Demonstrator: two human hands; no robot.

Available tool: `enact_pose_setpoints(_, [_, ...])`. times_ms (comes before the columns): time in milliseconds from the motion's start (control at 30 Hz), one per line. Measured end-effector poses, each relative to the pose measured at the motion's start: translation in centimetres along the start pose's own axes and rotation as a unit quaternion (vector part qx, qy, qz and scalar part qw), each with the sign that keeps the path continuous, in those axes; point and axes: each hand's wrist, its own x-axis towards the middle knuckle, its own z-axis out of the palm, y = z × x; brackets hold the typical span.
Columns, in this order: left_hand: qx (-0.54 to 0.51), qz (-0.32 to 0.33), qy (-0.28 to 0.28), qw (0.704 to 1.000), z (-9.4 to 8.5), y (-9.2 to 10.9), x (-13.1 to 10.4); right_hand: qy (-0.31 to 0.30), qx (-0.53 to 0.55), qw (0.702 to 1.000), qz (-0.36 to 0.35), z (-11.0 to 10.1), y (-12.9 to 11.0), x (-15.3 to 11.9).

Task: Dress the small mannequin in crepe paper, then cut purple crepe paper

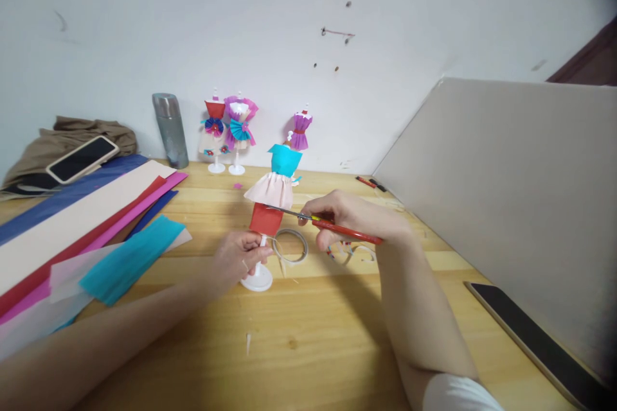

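Observation:
A miniature dress form wears a turquoise paper top (284,160), a pale pink gathered skirt (272,190) and a red piece (267,219) below it. It stands tilted on a white round base (257,279). My left hand (243,255) is closed around the stand's white post, just under the red piece. In my right hand (340,215) is a long red-handled tool (344,231) with a yellow band and a thin metal tip. Its tip lies at the skirt's lower edge, where the red piece begins. Whether its end is one blade or two, I cannot tell.
Behind stand several small dressed forms (238,131) and a grey-green bottle (171,131). Coloured paper sheets (132,260) and a phone (83,160) lie left. A tape roll (290,246) is between my hands. At right are a white panel (511,192) and another phone (535,343).

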Motion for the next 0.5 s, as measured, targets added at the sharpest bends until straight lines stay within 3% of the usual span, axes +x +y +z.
enact_pose_setpoints(500, [-0.011, -0.006, 0.016, 1.000, 0.08, -0.51, 0.26, -0.002, 0.015, 1.000, -0.005, 0.10, 0.53, 0.12])
